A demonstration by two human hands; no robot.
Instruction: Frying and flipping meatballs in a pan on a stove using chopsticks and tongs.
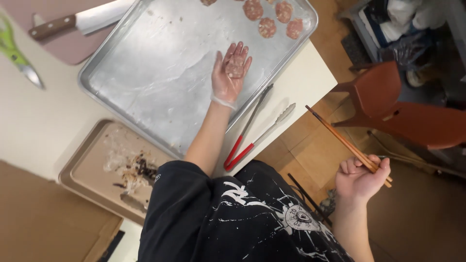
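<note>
We see our gloved left hand (pixel 230 73) lying flat and wide above the metal tray (pixel 160 82), a raw meat patty (pixel 235 66) resting on its palm; it looks soft, sticky, light and easily squashed, best cradled from beneath rather than pinched. Our right hand (pixel 360 178), off the tray's near side, grips one pair of chopsticks (pixel 347 144). At the tray's far corner we count four whole patties (pixel 274 18) with others cut off by the frame. One pair of tongs (pixel 255 130) lies beside the tray, one cleaver (pixel 80 20) beyond it

no clear packages, labels, signs or screens in view
</note>
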